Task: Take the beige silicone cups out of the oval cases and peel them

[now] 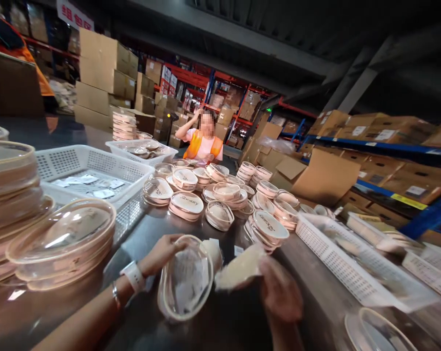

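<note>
My left hand (pixel 167 254), with a white watch and a bracelet at its wrist, grips the rim of a clear oval pouch-like case (pixel 186 278) with a cream edge. The case is tilted toward me, and pale contents show through it. To its right, my right hand (pixel 281 291) is blurred by motion, its fingers closed on a flat cream-coloured piece (pixel 241 267) whose kind I cannot make out. Another pale piece (pixel 213 253) shows behind the case. Just beyond, several round cases lie in stacks, among them a lettered case (pixel 186 204) and another lettered stack (pixel 267 226).
A white basket (pixel 92 155) with small packets stands at the left, beside tall stacks of cases (pixel 61 243). Another white basket (pixel 352 263) lies along the right side. Across the table (pixel 132 317) sits a person in an orange vest (pixel 205 146). Cartons (pixel 106 68) and shelving stand behind.
</note>
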`<state>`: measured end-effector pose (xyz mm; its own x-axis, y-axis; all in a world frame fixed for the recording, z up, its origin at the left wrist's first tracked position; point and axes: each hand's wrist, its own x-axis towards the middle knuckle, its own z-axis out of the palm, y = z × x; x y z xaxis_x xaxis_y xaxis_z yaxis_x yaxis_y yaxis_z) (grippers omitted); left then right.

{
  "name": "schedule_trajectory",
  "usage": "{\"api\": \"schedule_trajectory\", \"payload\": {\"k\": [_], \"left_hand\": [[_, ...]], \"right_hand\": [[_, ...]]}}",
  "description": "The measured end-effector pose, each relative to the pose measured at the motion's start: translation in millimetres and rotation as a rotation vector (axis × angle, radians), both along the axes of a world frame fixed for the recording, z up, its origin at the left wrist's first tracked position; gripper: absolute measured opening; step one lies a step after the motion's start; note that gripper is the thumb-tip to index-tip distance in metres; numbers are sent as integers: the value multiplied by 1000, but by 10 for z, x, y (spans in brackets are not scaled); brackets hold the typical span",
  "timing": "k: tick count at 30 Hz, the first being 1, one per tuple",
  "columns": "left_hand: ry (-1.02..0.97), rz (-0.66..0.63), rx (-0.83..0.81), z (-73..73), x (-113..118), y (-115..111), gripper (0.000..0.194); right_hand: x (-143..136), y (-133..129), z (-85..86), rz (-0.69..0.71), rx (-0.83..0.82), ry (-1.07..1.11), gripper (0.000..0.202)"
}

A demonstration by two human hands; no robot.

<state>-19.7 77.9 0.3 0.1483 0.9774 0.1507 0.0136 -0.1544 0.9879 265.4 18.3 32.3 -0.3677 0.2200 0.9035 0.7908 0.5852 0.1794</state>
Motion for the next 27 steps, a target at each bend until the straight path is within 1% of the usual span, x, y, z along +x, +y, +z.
{"api": "schedule_trajectory", "payload": {"k": [2,3,4,6,9,11,13,14,16,18,20,21,23,24,26,27], "left_hand": [[-37,87,3,14,-181,119,38],[-58,141,12,23,-257,170,42],[-79,196,24,34,-315,208,45],[-108,280,50,58,-356,238,49],[-114,334,82,84,-265,174,51],[-105,341,105,83,-164,91,55],[-71,348,119,67,-84,9,58],[-45,348,124,56,-60,-24,60],[9,351,135,31,-46,-63,60],[45,364,163,16,-62,-71,60],[64,370,192,19,-82,-64,58],[62,361,192,27,-85,-61,57],[24,337,154,50,-69,-65,58],[-4,325,119,62,-49,-70,59],[-57,291,43,75,4,-84,63],[-72,265,5,74,33,-89,65]], "right_hand": [[261,236,117,-101,103,34,32],[305,344,158,-130,117,30,29],[282,429,172,-147,99,22,28],[64,511,113,-131,4,14,30],[-437,450,-137,-84,-143,26,23],[-684,386,-320,-27,-291,60,26],[-791,360,-443,30,-454,97,35],[-799,360,-473,70,-540,110,41],[-766,375,-473,161,-688,144,48],[-716,393,-426,255,-786,220,47],[-681,403,-377,308,-820,298,37],[-673,404,-364,306,-812,317,30],[-680,394,-370,244,-768,298,18],[-697,383,-390,203,-743,273,22],[-758,357,-459,167,-737,214,47],[-799,346,-506,183,-754,190,58]]}}
